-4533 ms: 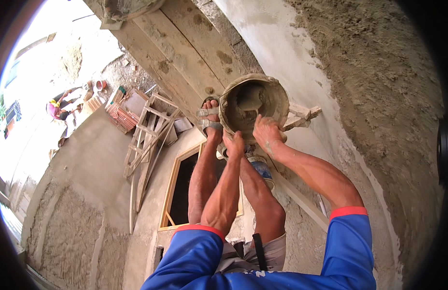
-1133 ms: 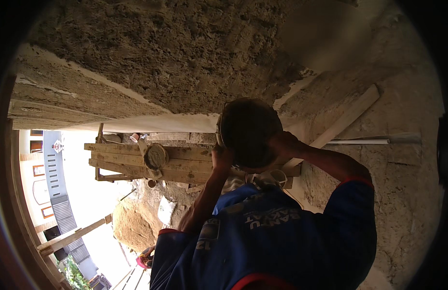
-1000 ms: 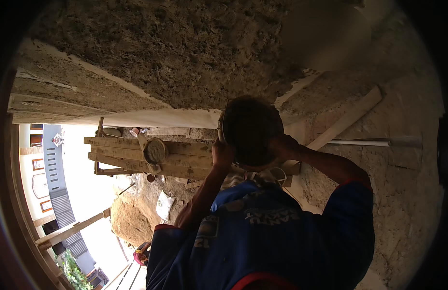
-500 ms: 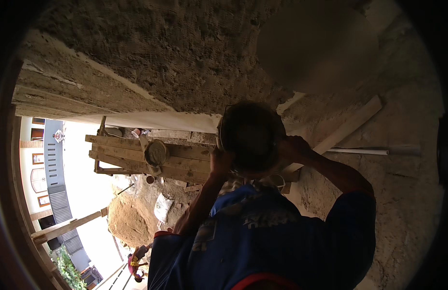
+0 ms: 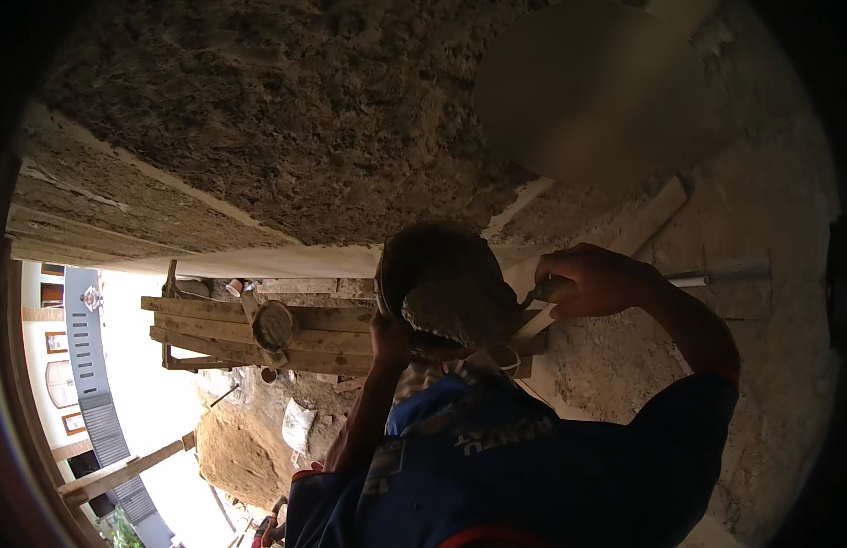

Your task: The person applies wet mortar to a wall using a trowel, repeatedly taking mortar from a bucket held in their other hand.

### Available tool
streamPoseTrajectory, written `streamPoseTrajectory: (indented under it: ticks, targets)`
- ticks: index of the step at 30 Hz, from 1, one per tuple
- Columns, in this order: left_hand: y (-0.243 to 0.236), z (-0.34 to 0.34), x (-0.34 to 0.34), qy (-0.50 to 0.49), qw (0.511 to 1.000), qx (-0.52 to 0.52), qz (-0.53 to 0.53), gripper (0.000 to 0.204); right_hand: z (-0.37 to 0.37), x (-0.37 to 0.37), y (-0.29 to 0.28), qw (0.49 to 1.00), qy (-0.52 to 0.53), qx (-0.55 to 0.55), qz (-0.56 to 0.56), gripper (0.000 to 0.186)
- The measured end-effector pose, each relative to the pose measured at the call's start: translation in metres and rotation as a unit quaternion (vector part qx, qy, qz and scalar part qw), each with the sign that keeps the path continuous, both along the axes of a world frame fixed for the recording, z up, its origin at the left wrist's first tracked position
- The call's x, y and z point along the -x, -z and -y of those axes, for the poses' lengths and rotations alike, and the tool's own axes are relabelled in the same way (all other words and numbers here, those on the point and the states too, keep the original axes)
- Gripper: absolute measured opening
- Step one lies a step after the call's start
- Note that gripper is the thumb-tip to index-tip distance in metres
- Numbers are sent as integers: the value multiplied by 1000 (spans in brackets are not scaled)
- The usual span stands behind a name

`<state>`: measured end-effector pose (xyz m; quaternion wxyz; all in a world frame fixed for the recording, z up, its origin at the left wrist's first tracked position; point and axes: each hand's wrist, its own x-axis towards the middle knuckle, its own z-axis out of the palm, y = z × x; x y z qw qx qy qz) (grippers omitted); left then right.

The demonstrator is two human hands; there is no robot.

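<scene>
A dark round bucket [image 5: 387, 265] is tilted in front of my chest, with grey mortar [image 5: 460, 310] inside along its near side. My left hand [image 5: 390, 336] is closed on the bucket's left rim. Beside the right rim, my right hand [image 5: 592, 281] is wrapped round the handle of what looks like a trowel [image 5: 531, 298]. The tool's thin metal neck points into the bucket; its blade cannot be made out against the mortar. Beyond the bucket, a rough, dark plastered wall [image 5: 332, 137] fills the upper view.
Wooden scaffold planks [image 5: 213, 321] run below to the left, bearing a second bucket [image 5: 275, 327] of mortar. Farther down are a sand heap [image 5: 241, 452] and a white sack [image 5: 298, 425]. A long board [image 5: 656, 215] leans at right near a white pipe [image 5: 688, 281]. Another person [image 5: 268, 530] is partly visible below.
My right hand has left the bucket's rim and now grips the trowel-like tool at right. The bucket has shifted left and slightly down and tips toward me, showing more mortar.
</scene>
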<state>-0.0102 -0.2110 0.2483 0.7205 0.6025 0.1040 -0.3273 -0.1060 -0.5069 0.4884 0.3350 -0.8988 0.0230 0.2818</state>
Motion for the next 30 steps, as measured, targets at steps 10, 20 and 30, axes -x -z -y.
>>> streamPoseTrajectory:
  ticks: [10, 20, 30]
  targets:
    - [89, -43, 0, 27, 995, -76, 54, 2, 129, -22, -48, 925, 251, 125, 255, 44]
    - [79, -12, 5, 34, 997, -38, 62, 9, 51, 21, 32, 988, 27, 147, 45, 42]
    - [15, 18, -12, 110, 990, -84, 30, 20, -7, -17, 134, 888, -224, 392, 89, 21]
